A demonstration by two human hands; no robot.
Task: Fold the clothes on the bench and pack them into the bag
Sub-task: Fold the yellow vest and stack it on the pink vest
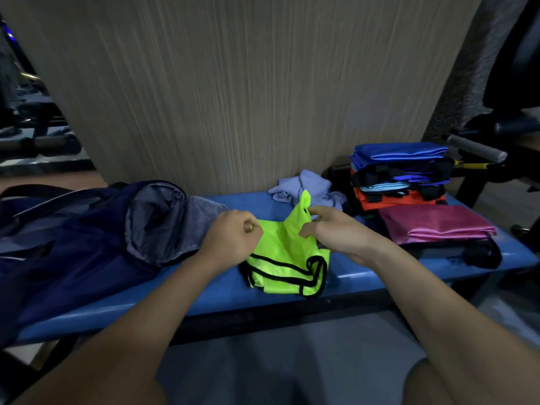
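A neon yellow-green vest with black trim (285, 258) lies partly bunched on the blue bench (222, 290). My left hand (233, 238) pinches its left edge with curled fingers. My right hand (330, 229) pinches the fabric on the right, and one corner sticks up above it. A dark navy bag (96, 229) lies open on the bench to the left, its grey lining showing. A crumpled light blue garment (306, 187) sits behind the vest.
At the right end of the bench a stack of folded blue, black and orange clothes (400, 176) stands, with a folded magenta piece (435, 225) in front. A wood-grain wall panel (248, 83) rises behind. Gym equipment (479, 150) stands at far right.
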